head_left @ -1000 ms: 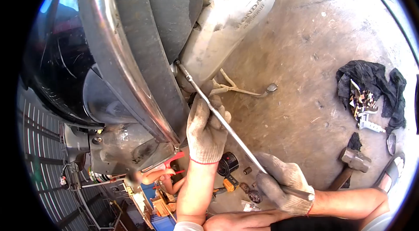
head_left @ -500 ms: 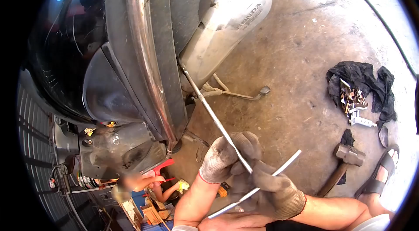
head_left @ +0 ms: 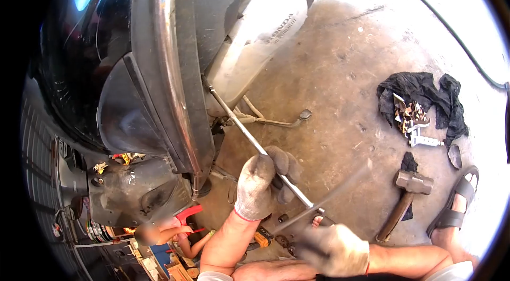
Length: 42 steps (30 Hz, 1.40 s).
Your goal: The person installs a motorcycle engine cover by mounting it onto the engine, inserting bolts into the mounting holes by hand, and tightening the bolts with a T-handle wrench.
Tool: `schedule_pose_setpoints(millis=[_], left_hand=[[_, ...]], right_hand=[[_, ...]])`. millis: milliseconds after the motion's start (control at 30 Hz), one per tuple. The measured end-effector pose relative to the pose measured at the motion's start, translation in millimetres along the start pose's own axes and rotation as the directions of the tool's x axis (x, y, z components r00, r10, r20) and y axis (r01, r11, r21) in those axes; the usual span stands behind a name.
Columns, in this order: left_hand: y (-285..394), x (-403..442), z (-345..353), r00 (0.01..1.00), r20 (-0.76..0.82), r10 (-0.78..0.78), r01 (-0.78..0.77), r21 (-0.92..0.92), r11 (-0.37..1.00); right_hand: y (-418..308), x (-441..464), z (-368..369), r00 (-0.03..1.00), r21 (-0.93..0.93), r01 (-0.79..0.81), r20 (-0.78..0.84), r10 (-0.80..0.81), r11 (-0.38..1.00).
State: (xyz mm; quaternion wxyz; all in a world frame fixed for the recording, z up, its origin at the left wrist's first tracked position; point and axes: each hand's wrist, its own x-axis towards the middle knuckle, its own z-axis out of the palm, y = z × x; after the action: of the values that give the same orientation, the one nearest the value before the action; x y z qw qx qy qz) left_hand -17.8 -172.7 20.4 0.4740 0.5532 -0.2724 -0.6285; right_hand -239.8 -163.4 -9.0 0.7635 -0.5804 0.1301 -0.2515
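A long metal bar point(head_left: 241, 128) slants from a gap beside the scooter's silver engine cover point(head_left: 257, 42) down toward me. My left hand point(head_left: 268, 180), in a grey-stained glove, is wrapped round its lower half. Across the bar's near end runs a thinner crossbar point(head_left: 342, 188), smeared by motion. Just below that end is my gloved right hand point(head_left: 334, 249), its fingers too blurred to show whether they hold anything.
On the floor at right lie a black cloth point(head_left: 449, 105), metal scraps and tube point(head_left: 425, 140), and a hammer point(head_left: 411, 182). A sandalled foot point(head_left: 457, 204) is beside them. A kickstand point(head_left: 279, 121) juts from the scooter. Another person point(head_left: 175, 233) is at lower left.
The view has shifted, so scooter and floor items appear farther left. My left hand has slid down the bar. My right hand has dropped below the bar's end, and the crossbar has become blurred.
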Motion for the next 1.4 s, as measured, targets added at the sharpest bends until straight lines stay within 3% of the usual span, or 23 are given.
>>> schedule_pose_setpoints(millis=[67, 100, 167, 233, 300, 333, 400, 433, 500, 600, 667, 733, 800, 900, 967, 1067, 1133, 1167, 1267, 1300, 1333, 1367, 1400], left_hand=[[-1, 1, 1, 0.999, -0.031, -0.010, 0.011, 0.015, 1.000], [-1, 1, 1, 0.999, -0.038, 0.003, -0.002, 0.020, 1.000], [1, 2, 6, 0.997, -0.074, 0.029, -0.028, 0.021, 0.999], [-1, 3, 4, 0.996, -0.077, 0.043, -0.041, 0.016, 0.999], [-3, 5, 2, 0.995, -0.088, 0.041, -0.040, 0.022, 0.999], [-2, 6, 6, 0.995, -0.088, 0.041, -0.039, 0.021, 0.999], [1, 5, 19, 0.967, -0.253, 0.020, 0.013, 0.127, 0.992], [1, 6, 11, 0.987, -0.161, 0.013, -0.002, 0.067, 0.998], [6, 4, 13, 0.990, -0.140, 0.030, -0.024, 0.048, 0.999], [7, 8, 17, 0.991, -0.129, 0.038, -0.036, 0.015, 0.999], [6, 8, 16, 0.982, -0.184, 0.053, -0.041, 0.067, 0.997], [7, 6, 16, 0.979, -0.195, 0.051, -0.039, 0.064, 0.997], [8, 7, 16, 0.976, -0.208, 0.058, -0.048, 0.052, 0.997], [4, 11, 12, 0.976, -0.205, 0.071, -0.058, 0.068, 0.996], [5, 10, 12, 0.971, -0.230, 0.063, -0.047, 0.072, 0.996], [4, 8, -3, 0.981, -0.173, 0.083, -0.095, -0.061, 0.994], [6, 9, 1, 0.983, -0.160, 0.090, -0.106, -0.099, 0.989], [4, 12, 0, 0.974, -0.202, 0.104, -0.116, -0.052, 0.992], [2, 14, 1, 0.971, -0.215, 0.102, -0.113, -0.039, 0.993], [5, 12, 0, 0.971, -0.220, 0.098, -0.103, -0.011, 0.995], [5, 12, 0, 0.970, -0.217, 0.108, -0.112, -0.010, 0.994], [5, 13, 0, 0.967, -0.230, 0.107, -0.116, -0.025, 0.993], [5, 13, 0, 0.964, -0.245, 0.100, -0.113, -0.042, 0.993]], right_hand=[[-13, 4, -1, 0.971, 0.071, 0.226, -0.091, -0.219, 0.972], [4, -1, 1, 0.916, -0.010, 0.296, -0.278, -0.287, 0.955], [10, -3, 0, 0.861, -0.029, 0.184, -0.477, -0.175, 0.983], [11, -3, 0, 0.895, -0.280, 0.136, -0.377, -0.240, 0.950], [6, -1, 4, 0.988, -0.024, 0.055, -0.140, -0.058, 0.998], [0, 0, 4, 0.992, 0.055, 0.120, -0.056, -0.117, 0.991], [-18, 4, -5, 0.958, 0.119, 0.216, -0.217, -0.187, 0.969], [-12, 1, -11, 0.893, -0.178, 0.256, -0.334, -0.303, 0.950], [3, 3, -15, 0.852, -0.428, 0.143, -0.405, -0.331, 0.892], [11, -3, 4, 0.994, -0.091, 0.076, -0.076, -0.083, 0.993], [-9, 3, -1, 0.963, 0.030, 0.268, -0.033, -0.267, 0.963], [-7, -6, -3, 0.888, -0.058, 0.225, -0.400, -0.229, 0.973], [-8, 1, -12, 0.833, -0.699, 0.141, -0.298, -0.465, 0.701], [-9, 4, -9, 0.990, -0.080, 0.134, -0.034, -0.137, 0.988], [-10, 3, -6, 0.985, 0.074, 0.115, -0.136, -0.104, 0.991], [3, 1, -15, 0.908, -0.201, 0.075, -0.392, -0.150, 0.977], [19, -2, 1, 0.966, -0.149, 0.005, -0.254, -0.043, 0.989], [12, 0, 5, 0.995, -0.020, 0.083, -0.058, -0.084, 0.996], [-5, 5, -5, 0.954, -0.072, 0.269, -0.113, -0.276, 0.960], [-5, 5, -14, 0.913, -0.205, 0.252, -0.272, -0.303, 0.946], [-6, 2, -21, 0.928, -0.093, 0.087, -0.353, -0.115, 0.992], [-2, 5, -18, 0.914, -0.289, 0.142, -0.329, -0.237, 0.947], [-2, 7, -14, 0.938, -0.256, 0.120, -0.287, -0.194, 0.959]])
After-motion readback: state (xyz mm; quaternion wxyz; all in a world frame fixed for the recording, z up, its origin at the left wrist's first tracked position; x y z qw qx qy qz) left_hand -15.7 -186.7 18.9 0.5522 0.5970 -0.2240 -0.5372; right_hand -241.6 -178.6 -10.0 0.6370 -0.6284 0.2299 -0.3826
